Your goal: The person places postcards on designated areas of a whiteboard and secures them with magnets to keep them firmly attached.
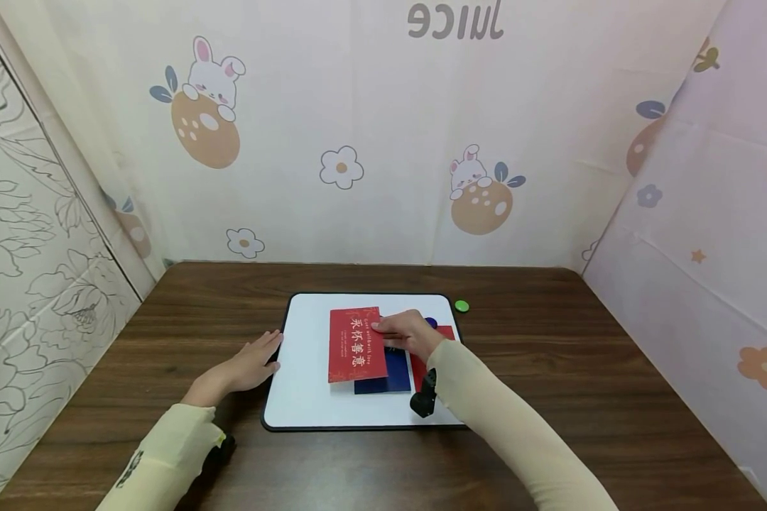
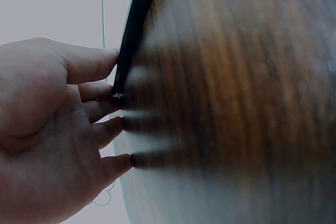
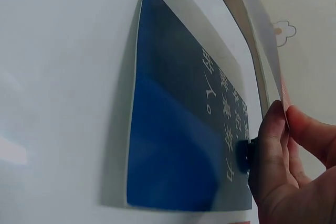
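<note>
A whiteboard [image 1: 300, 387] with a black frame lies flat on the table. My right hand [image 1: 410, 331] pinches the right edge of a red card [image 1: 356, 351] with white Chinese characters, between thumb and fingers. The card is held above the board, partly over a dark blue card [image 1: 382, 384]. In the right wrist view that blue card [image 3: 168, 150] lies on the white surface, bearing light characters. At the board's left edge rests my left hand [image 1: 248, 365], fingers extended. Its thumb and fingertips touch near the black frame [image 2: 134, 24] in the left wrist view.
A second red card [image 1: 447, 332] lies on the board's right side, partly hidden by the right arm, near a dark blue round magnet [image 1: 431, 322]. A green round piece [image 1: 462, 306] sits on the brown wooden table [image 1: 550, 341] beyond the board's right corner. Patterned curtains [image 1: 383, 106] surround the table.
</note>
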`<move>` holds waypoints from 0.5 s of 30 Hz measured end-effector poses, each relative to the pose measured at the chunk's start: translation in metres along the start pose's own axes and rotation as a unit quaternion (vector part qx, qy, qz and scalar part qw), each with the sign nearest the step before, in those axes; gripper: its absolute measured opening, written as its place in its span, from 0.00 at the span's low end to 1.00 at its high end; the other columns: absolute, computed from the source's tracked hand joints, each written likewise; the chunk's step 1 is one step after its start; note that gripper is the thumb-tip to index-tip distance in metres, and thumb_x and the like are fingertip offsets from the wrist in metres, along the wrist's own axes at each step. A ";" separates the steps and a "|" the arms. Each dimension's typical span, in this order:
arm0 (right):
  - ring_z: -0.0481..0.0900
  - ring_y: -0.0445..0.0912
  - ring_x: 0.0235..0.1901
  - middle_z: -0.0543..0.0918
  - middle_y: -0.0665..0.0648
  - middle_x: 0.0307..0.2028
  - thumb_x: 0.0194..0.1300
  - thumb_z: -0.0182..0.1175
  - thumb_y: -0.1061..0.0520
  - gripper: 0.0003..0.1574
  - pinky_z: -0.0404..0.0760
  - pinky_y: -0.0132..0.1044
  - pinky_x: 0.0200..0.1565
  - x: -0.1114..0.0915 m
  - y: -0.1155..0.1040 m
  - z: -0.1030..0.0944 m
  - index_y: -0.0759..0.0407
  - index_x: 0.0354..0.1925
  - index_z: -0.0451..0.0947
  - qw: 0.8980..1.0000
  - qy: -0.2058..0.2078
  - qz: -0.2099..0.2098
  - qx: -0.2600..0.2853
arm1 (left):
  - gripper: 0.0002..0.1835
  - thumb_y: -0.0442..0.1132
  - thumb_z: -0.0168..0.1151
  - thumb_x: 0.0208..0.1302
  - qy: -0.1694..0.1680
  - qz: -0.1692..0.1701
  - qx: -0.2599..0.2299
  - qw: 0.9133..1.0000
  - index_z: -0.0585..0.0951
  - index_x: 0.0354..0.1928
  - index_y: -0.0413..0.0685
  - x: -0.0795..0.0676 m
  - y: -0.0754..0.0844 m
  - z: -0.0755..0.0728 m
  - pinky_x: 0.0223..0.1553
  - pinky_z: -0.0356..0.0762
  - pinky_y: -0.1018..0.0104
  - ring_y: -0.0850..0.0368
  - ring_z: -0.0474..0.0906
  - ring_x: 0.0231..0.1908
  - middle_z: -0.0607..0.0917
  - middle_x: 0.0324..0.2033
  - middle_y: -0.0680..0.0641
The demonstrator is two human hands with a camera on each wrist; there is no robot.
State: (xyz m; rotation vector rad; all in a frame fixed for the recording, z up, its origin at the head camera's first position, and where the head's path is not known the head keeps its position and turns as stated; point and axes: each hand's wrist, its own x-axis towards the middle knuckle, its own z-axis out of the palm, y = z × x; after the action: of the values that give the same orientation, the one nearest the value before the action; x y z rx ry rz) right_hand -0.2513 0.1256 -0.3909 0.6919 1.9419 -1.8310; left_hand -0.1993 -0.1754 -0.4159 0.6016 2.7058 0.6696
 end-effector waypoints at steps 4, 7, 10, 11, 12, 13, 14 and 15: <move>0.85 0.53 0.39 0.83 0.63 0.45 0.55 0.70 0.60 0.28 0.82 0.34 0.37 0.001 0.000 0.008 0.63 0.55 0.78 1.000 -0.007 -0.006 0.002 | 0.31 0.34 0.50 0.70 0.000 0.000 -0.005 1.000 0.54 0.68 0.24 0.000 0.000 0.000 0.64 0.41 0.33 0.31 0.43 0.69 0.52 0.69 0.26; 0.85 0.53 0.39 0.83 0.64 0.44 0.56 0.70 0.61 0.27 0.82 0.34 0.37 0.000 0.000 0.013 0.64 0.55 0.77 1.000 -0.014 -0.010 0.002 | 0.31 0.34 0.50 0.70 0.000 0.000 -0.006 1.000 0.54 0.68 0.24 0.001 -0.001 0.000 0.64 0.42 0.33 0.31 0.43 0.69 0.52 0.69 0.26; 0.85 0.53 0.38 0.84 0.63 0.42 0.56 0.70 0.61 0.27 0.81 0.32 0.35 -0.003 -0.001 0.019 0.65 0.54 0.77 1.000 -0.012 -0.012 -0.002 | 0.31 0.34 0.51 0.70 0.001 -0.001 -0.005 1.000 0.55 0.68 0.24 0.001 0.000 0.001 0.63 0.42 0.33 0.30 0.44 0.69 0.52 0.69 0.26; 0.85 0.52 0.37 0.84 0.63 0.42 0.56 0.70 0.60 0.27 0.81 0.32 0.35 -0.003 -0.001 0.021 0.65 0.54 0.77 1.000 -0.011 -0.013 -0.003 | 0.31 0.34 0.51 0.70 0.001 -0.002 -0.004 1.000 0.55 0.68 0.25 0.001 0.000 0.001 0.63 0.42 0.33 0.31 0.44 0.69 0.53 0.69 0.26; 0.85 0.52 0.37 0.84 0.62 0.42 0.55 0.70 0.60 0.27 0.81 0.31 0.35 -0.004 -0.001 0.022 0.65 0.54 0.77 1.000 -0.008 -0.015 -0.007 | 0.31 0.34 0.52 0.69 0.002 -0.003 -0.004 1.000 0.55 0.68 0.25 0.001 0.000 0.001 0.63 0.43 0.33 0.31 0.44 0.69 0.53 0.69 0.27; 0.85 0.52 0.37 0.84 0.62 0.42 0.55 0.70 0.60 0.27 0.81 0.31 0.35 -0.004 -0.001 0.024 0.65 0.53 0.78 1.000 -0.007 -0.017 -0.008 | 0.31 0.34 0.52 0.69 0.002 -0.005 -0.004 1.000 0.55 0.68 0.25 0.001 0.000 0.001 0.63 0.43 0.33 0.31 0.44 0.69 0.53 0.69 0.27; 0.85 0.52 0.37 0.84 0.62 0.42 0.55 0.70 0.60 0.27 0.81 0.31 0.36 -0.005 -0.001 0.026 0.65 0.53 0.78 1.000 -0.005 -0.019 -0.009 | 0.31 0.34 0.52 0.69 0.003 -0.006 -0.003 1.000 0.55 0.69 0.25 0.001 0.000 0.001 0.63 0.43 0.33 0.31 0.44 0.69 0.53 0.69 0.27; 0.85 0.52 0.37 0.84 0.62 0.43 0.55 0.70 0.60 0.27 0.81 0.32 0.36 -0.004 -0.001 0.027 0.65 0.53 0.78 1.000 -0.003 -0.023 -0.011 | 0.32 0.35 0.52 0.69 0.003 -0.008 -0.003 1.000 0.55 0.69 0.26 0.000 0.000 0.001 0.63 0.43 0.33 0.31 0.44 0.69 0.53 0.69 0.27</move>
State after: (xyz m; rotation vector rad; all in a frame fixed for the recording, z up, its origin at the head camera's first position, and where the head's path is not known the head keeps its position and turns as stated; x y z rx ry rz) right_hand -0.2498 0.0980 -0.3899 0.6388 1.9875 -1.8326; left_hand -0.1993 -0.1746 -0.4162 0.5764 2.7107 0.6756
